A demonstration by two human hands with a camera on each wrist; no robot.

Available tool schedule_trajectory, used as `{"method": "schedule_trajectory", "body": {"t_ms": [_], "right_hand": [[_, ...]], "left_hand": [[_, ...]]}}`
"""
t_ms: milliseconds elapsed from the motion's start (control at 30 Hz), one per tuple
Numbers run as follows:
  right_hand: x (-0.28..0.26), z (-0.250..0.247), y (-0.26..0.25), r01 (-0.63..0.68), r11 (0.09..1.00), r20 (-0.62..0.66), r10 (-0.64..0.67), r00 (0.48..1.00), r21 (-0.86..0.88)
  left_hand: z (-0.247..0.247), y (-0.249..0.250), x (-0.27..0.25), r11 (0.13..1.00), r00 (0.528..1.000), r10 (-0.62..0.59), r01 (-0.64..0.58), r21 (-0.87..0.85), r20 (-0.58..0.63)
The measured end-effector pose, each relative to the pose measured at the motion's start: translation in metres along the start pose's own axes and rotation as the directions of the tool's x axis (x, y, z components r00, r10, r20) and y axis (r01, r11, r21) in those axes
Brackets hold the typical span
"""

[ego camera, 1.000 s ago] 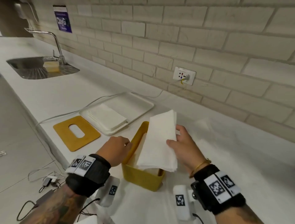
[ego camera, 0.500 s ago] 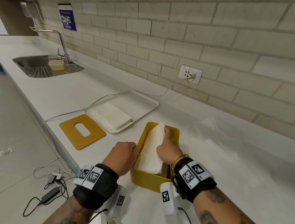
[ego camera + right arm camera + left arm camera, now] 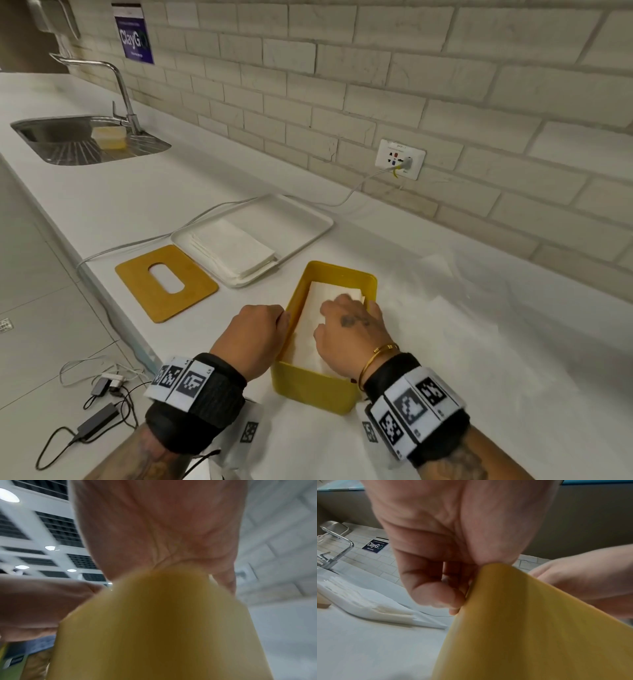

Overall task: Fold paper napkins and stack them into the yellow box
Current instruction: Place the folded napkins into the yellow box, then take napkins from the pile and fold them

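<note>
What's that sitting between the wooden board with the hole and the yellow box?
A white tray holding a stack of unfolded napkins lies behind the gap between the lid and the yellow box, seen in the head view.

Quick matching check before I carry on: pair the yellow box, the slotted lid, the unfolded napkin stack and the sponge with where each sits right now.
Things:
1. yellow box
2. slotted lid
3. napkin stack
4. sponge

Places:
A. in the sink
B. on the white tray
C. flat on the counter, left of the tray
D. between the left hand and the right hand

Pairs: 1-D, 2-C, 3-B, 4-A
</note>
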State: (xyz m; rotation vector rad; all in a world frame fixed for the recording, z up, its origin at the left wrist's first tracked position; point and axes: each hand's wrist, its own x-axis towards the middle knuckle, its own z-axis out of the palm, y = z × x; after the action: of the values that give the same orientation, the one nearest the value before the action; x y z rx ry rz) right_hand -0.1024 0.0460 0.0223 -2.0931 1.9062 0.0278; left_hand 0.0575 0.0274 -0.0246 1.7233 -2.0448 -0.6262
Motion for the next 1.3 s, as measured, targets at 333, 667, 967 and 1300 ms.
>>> {"method": "schedule_trajectory", "body": {"t_ms": [333, 667, 967, 1300], "right_hand": [[-0.010, 0.006, -0.003, 0.110, 0.962, 0.284, -0.035, 0.958, -0.251], [0.012, 0.012, -0.013, 0.210, 0.976, 0.388, -0.213, 0.897, 0.051], [-0.010, -0.033, 0.036, 0.199, 0.894, -0.028, -0.205, 0.978, 0.402], [-0.049, -0.021, 0.201, -0.374, 0.721, -0.039, 0.484, 0.874, 0.584]], "left_hand": [[0.005, -0.001, 0.001, 0.999, 0.999, 0.001, 0.000, 0.034, -0.033], [0.004, -0.002, 0.000, 0.999, 0.999, 0.019, -0.018, 0.041, -0.034], [-0.013, -0.008, 0.008, 0.994, 0.998, -0.056, 0.057, 0.093, -0.020], [-0.031, -0.005, 0.017, 0.980, 0.994, -0.084, 0.095, 0.176, -0.068]]}}
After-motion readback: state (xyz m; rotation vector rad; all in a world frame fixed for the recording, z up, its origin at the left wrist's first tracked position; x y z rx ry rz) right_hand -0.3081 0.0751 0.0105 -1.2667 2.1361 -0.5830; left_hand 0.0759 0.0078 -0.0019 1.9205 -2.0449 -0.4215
